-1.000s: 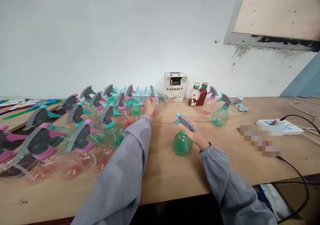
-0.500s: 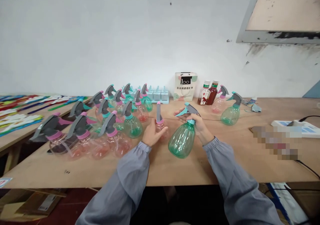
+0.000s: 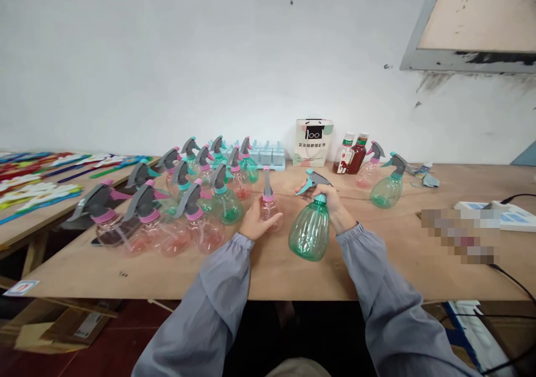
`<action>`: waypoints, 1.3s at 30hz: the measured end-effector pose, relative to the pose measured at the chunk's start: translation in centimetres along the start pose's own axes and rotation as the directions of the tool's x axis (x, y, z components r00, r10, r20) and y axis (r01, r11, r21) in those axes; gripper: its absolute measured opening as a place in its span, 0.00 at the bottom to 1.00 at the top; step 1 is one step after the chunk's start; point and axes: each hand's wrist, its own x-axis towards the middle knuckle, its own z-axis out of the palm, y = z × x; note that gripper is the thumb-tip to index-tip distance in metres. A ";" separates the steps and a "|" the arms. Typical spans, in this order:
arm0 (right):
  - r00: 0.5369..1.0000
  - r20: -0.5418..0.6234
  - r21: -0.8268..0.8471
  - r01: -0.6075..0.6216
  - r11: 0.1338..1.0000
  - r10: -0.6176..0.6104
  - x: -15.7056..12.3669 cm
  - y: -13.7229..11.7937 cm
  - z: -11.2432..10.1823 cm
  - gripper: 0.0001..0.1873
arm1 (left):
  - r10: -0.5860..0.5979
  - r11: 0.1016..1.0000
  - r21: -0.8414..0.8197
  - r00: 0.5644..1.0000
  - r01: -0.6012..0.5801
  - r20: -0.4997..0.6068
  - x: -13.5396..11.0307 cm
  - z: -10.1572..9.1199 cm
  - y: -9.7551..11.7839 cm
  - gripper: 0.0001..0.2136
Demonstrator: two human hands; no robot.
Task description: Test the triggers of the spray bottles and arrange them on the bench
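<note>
Hands both full here. The left hand (image 3: pixel 254 223) is wrapped around a small pink spray bottle (image 3: pixel 268 206) standing on the wooden table (image 3: pixel 293 279). The right hand (image 3: pixel 334 203) is closed on the neck of a green spray bottle (image 3: pixel 310 233), right under its grey trigger. That one is tilted a bit and sits just beside the pink one; can't tell if its base touches the board. Both are see-through and look empty. A crowd of sprayers (image 3: pixel 196 204) stands to the left, no liquid visible in them. By the wall, two drink bottles (image 3: pixel 352 153) hold dark reddish stuff next to a paper bag (image 3: pixel 314 142).
</note>
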 end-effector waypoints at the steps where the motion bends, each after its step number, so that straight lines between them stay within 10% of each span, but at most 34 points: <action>1: 1.000 0.017 0.019 0.009 1.000 -0.009 -0.2 0.0 0.1 0.15 | 0.004 1.000 -0.012 1.000 -0.004 -0.004 0.0 0.0 -0.1 0.32; 24: 0.978 -0.194 0.119 -0.047 0.992 0.070 0.0 2.1 -2.1 0.08 | 0.037 0.991 -0.131 0.998 -0.030 0.046 0.1 -0.2 -0.8 0.32; 39: 0.991 -0.131 0.087 -0.024 0.996 0.035 0.2 2.6 -2.5 0.12 | 0.053 0.994 -0.102 0.997 -0.046 0.062 0.0 -0.4 -0.4 0.31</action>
